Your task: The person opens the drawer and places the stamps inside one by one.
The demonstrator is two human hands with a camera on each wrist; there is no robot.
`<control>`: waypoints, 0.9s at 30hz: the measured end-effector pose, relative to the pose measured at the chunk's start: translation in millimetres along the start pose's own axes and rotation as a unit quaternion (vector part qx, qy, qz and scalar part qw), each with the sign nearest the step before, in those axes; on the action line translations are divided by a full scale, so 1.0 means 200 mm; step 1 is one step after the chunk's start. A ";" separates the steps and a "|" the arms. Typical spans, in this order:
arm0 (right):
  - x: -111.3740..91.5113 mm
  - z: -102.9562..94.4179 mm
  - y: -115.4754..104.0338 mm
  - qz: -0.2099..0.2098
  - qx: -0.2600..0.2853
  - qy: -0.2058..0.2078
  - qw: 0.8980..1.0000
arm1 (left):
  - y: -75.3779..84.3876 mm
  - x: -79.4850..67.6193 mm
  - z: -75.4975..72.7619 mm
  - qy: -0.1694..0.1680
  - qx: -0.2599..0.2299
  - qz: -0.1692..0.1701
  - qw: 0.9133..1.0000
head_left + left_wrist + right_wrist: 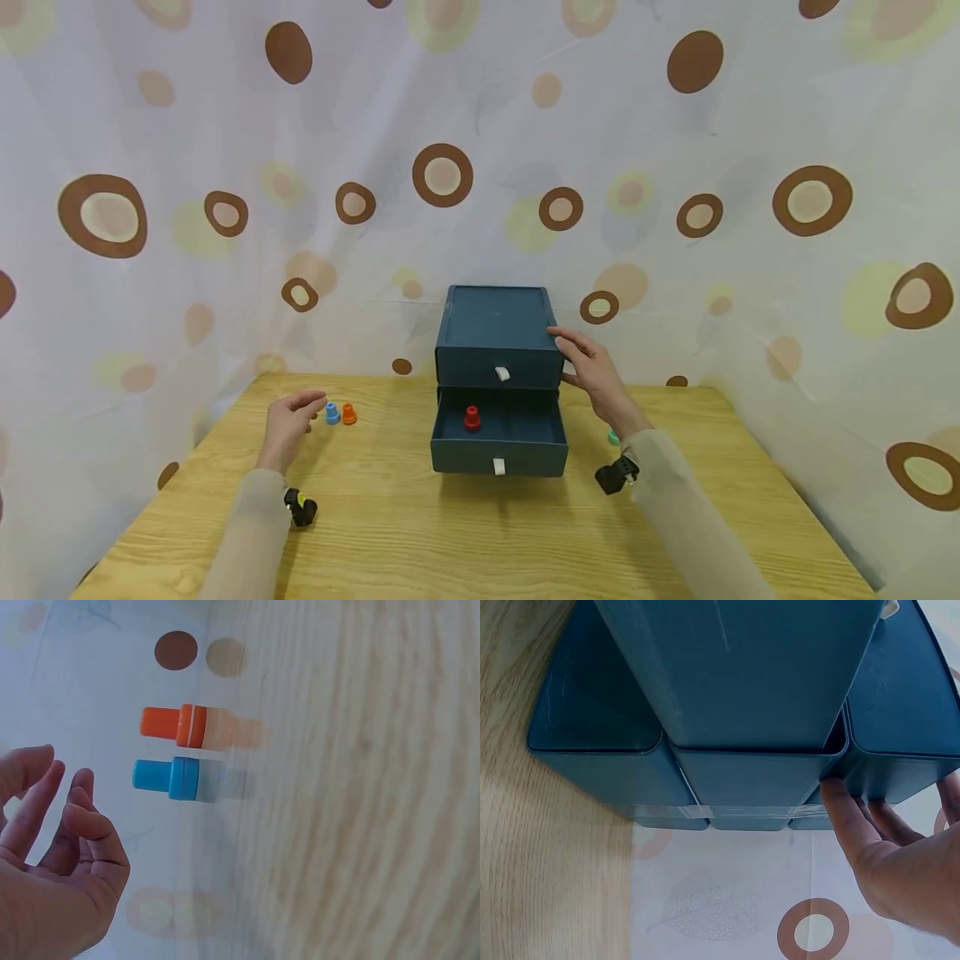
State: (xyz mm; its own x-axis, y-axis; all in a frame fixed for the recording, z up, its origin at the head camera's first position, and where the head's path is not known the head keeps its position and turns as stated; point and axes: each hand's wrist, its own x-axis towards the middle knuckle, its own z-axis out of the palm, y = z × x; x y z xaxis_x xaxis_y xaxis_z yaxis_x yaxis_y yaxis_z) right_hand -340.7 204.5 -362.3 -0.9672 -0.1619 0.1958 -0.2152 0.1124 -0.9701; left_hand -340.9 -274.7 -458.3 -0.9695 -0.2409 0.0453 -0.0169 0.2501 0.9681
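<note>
My left hand [287, 427] hovers over the table's left side with fingers loosely bent and nothing held. Just beyond its fingertips stand a blue toy stamp [166, 778] and an orange toy stamp [172, 726], both upright. On the right, my right hand [598, 379] touches the upper side of a dark blue drawer cabinet [495, 317], its fingers fairly straight and spread along the top unit. Below that, the middle drawer [480, 457] is pulled out, and a red toy stamp [472, 419] stands inside toward its left.
A teal piece [614, 437] shows partly behind the right forearm. White pull tabs [502, 373] mark the drawer fronts. Clear tape [742, 812] runs across the stacked units. A patterned curtain [480, 108] hangs behind the wooden table [375, 533].
</note>
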 end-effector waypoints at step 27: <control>0.00 0.00 0.00 -0.001 -0.007 -0.001 1.000 | -0.06 0.09 0.05 -0.066 0.025 -0.039 0.997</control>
State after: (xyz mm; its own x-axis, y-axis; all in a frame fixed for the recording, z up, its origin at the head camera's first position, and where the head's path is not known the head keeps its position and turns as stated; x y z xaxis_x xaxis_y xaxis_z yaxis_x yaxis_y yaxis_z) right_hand -341.6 204.7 -361.4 -0.9663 -0.1651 0.1974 -0.2192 0.1265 -0.9674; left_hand -360.2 -272.7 -471.2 -0.9883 -0.1374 -0.0660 -0.1029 0.2820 0.9539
